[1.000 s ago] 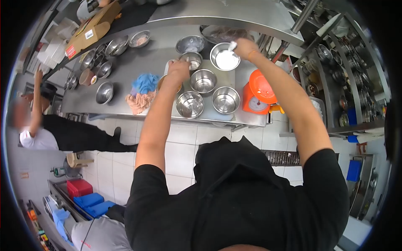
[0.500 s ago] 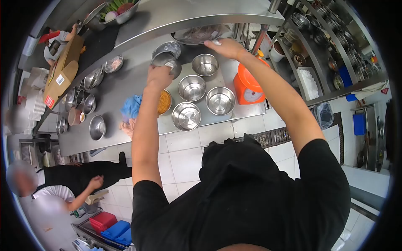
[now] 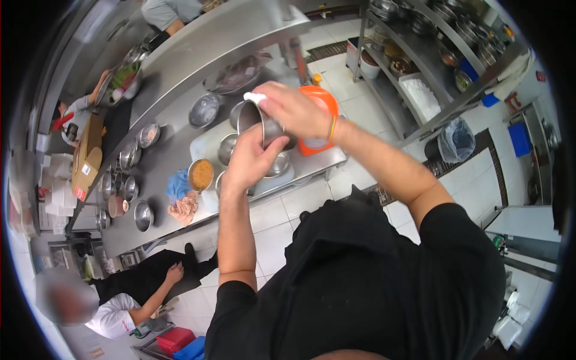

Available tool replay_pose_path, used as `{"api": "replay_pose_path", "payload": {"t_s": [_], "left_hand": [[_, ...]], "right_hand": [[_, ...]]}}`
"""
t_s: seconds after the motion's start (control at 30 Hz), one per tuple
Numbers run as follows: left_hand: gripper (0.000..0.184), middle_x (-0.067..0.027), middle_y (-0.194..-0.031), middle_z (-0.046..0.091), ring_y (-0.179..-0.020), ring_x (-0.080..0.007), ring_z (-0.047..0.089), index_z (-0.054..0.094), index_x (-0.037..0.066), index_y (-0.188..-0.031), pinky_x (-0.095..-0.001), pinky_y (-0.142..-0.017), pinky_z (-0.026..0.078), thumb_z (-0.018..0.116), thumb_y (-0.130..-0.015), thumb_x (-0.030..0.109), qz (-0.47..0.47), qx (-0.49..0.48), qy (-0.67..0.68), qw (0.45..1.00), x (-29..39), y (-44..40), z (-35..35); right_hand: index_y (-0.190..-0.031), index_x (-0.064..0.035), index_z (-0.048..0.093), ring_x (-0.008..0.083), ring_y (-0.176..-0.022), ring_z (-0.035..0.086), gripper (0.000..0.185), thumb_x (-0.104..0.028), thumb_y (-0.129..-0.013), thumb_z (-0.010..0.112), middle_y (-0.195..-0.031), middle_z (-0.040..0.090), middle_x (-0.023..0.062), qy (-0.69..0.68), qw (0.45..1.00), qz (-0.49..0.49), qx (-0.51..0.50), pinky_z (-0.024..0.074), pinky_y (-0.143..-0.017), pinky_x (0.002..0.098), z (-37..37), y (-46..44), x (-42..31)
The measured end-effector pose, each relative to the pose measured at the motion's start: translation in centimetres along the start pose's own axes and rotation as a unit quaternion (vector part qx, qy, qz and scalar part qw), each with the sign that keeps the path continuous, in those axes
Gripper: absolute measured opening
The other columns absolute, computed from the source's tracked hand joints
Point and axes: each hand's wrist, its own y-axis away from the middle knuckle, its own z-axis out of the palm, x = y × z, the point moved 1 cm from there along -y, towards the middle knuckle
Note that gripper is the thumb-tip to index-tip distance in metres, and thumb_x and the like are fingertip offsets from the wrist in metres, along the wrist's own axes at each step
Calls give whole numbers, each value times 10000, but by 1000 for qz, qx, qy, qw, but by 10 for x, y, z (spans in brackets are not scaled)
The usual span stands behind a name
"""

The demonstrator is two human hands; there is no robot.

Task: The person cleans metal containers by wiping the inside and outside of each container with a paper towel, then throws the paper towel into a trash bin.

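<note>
A deep metal pot [image 3: 249,119] is held tilted above the counter, its mouth facing up and left. My left hand [image 3: 247,159] grips it from the near side, thumb along the wall. At its rim, my right hand [image 3: 294,111] closes on a white wad [image 3: 255,97], perhaps tissue or cloth. Below my hands stand several similar metal pots [image 3: 279,165], partly hidden. The orange scale [image 3: 317,96] is just beyond my right hand. Left of the pots is a bowl of orange-yellow crumbs [image 3: 201,174], beside a blue cloth [image 3: 178,185] and a pinkish cloth [image 3: 183,207].
A metal bowl [image 3: 204,110] and a large bowl with dark contents [image 3: 237,75] stand farther back, near the overhead shelf's edge [image 3: 240,45]. Smaller bowls line the counter's left. A person in a dark apron [image 3: 141,276] is at lower left. Racks [image 3: 414,72] stand to the right.
My right hand has come back from the large bowl with the white wad, to the pot. My left hand has brought the pot nearer and to the right. The view has turned.
</note>
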Motion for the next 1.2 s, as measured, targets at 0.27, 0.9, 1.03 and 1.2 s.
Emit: {"api": "replay_pose_path", "payload": {"t_s": [0.27, 0.9, 1.03, 1.2], "left_hand": [[237, -99, -1070, 734, -947, -120, 682, 675, -70, -1141, -257, -839, 545, 738, -953, 60, 62, 34, 124, 990, 92, -61, 155], [399, -66, -1069, 704, -981, -124, 622, 650, -37, -1185, -300, -856, 501, 443, -1120, 298, 22, 153, 90, 984, 119, -207, 359], [415, -40, -1030, 709, -952, -94, 607, 680, -37, -1171, -272, -846, 489, 503, -1111, 334, 28, 141, 115, 983, 138, -196, 346], [307, -34, -1057, 701, -964, -107, 616, 694, -17, -1125, -277, -890, 485, 625, -1059, 276, 69, 210, 249, 943, 151, -190, 339]], "right_hand": [[-1297, 7, 647, 264, -1251, 630, 458, -290, -1064, 387, -1299, 689, 153, -709, 649, 260, -92, 467, -1102, 407, -179, 95, 56], [-1306, -22, 614, 315, -1379, 513, 374, -289, -1088, 467, -1363, 602, 187, 134, 951, -31, 275, 296, -1211, 501, -333, 187, 73], [-1190, 3, 670, 190, -1122, 655, 323, -255, -1076, 511, -1160, 715, 92, -67, 976, 64, 199, 474, -1047, 382, -367, 152, 79], [-1256, 32, 614, 100, -1037, 618, 350, -257, -1082, 518, -1166, 687, 52, -442, 859, 124, 227, 504, -899, 267, -360, 135, 72]]}}
